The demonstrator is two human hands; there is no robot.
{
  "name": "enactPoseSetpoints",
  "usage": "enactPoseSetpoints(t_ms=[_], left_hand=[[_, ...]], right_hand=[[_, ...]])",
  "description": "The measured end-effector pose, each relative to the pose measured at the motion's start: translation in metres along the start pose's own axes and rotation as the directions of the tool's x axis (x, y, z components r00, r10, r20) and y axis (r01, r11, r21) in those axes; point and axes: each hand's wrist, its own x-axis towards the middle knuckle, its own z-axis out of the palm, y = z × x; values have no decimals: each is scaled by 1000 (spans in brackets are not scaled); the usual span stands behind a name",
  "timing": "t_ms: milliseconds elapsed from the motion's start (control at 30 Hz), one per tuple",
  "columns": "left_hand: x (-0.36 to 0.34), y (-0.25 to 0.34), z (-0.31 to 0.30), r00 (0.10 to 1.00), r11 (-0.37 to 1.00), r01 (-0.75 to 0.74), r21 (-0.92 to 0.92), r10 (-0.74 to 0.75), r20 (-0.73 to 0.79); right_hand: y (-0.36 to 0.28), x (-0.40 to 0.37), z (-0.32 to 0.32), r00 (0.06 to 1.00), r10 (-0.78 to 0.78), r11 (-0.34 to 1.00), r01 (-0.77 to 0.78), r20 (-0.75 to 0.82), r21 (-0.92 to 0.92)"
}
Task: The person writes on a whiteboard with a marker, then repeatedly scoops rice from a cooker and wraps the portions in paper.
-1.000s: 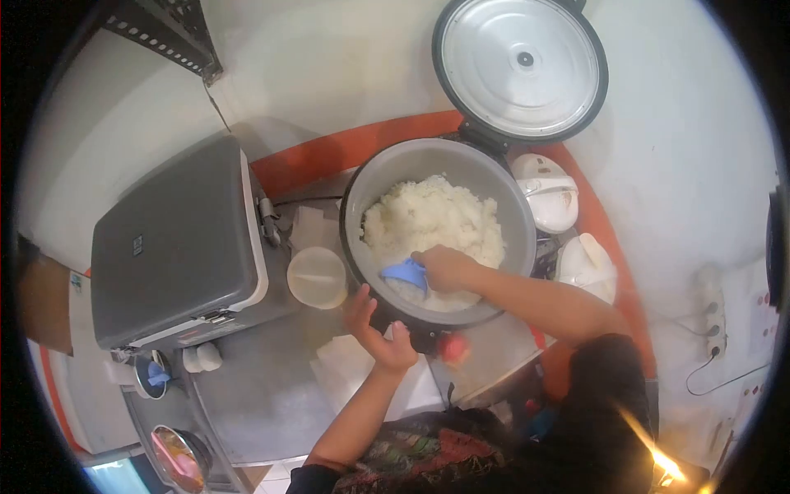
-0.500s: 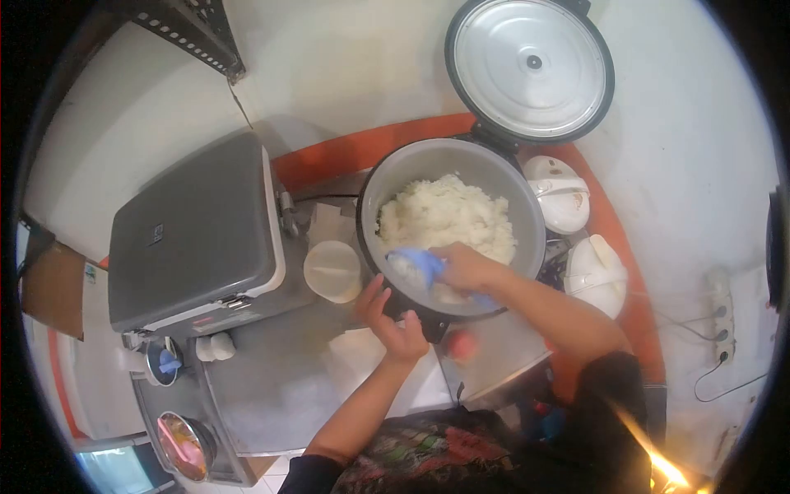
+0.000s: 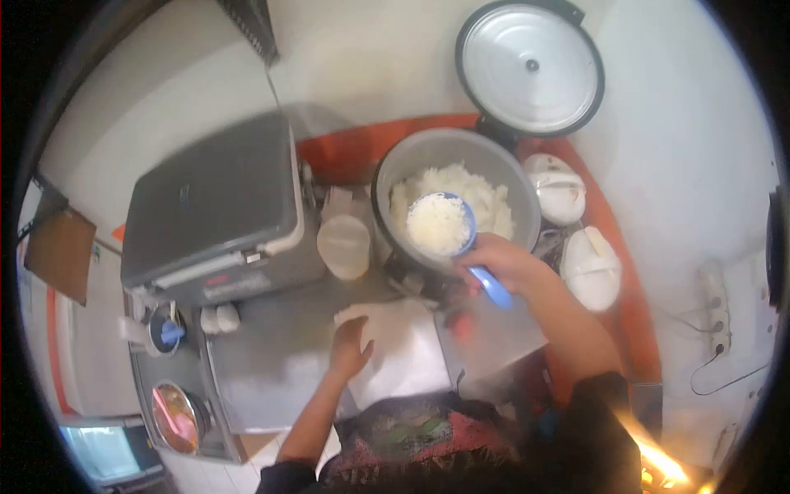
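My right hand (image 3: 506, 262) is closed around the handle of a blue rice scoop (image 3: 491, 288). A rounded mound of white rice fills the scoop's bowl, which is over the near side of the rice cooker (image 3: 527, 177). More cooked rice (image 3: 485, 196) lies in the grey pot behind it. My left hand (image 3: 351, 349) is at the left part of a stack of white paper sheets (image 3: 403, 350), thumb apart from the fingers, holding nothing.
The cooker's round lid (image 3: 531, 70) stands raised at the back. Left is a large grey cooler box (image 3: 214, 206), with a pale round container (image 3: 343, 247) beside it. Two white lidded containers (image 3: 591, 267) stand right. A bowl with a pink utensil (image 3: 179, 420) is at lower left.
My right hand has turned the scoop upright, full of rice, and drawn it up from the pot's near side. My left hand has moved from beside the cooker down-left to the paper.
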Motion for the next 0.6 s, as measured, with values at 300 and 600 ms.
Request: enactPoseSetpoints(t_ms=[300, 600], left_hand=[[-49, -35, 15, 945, 987, -53, 154, 0, 327], [-52, -35, 20, 952, 989, -9, 145, -35, 304]], right_hand=[[208, 2, 97, 996, 15, 979, -32, -88, -203], [375, 47, 106, 919, -386, 280, 38, -76, -959]])
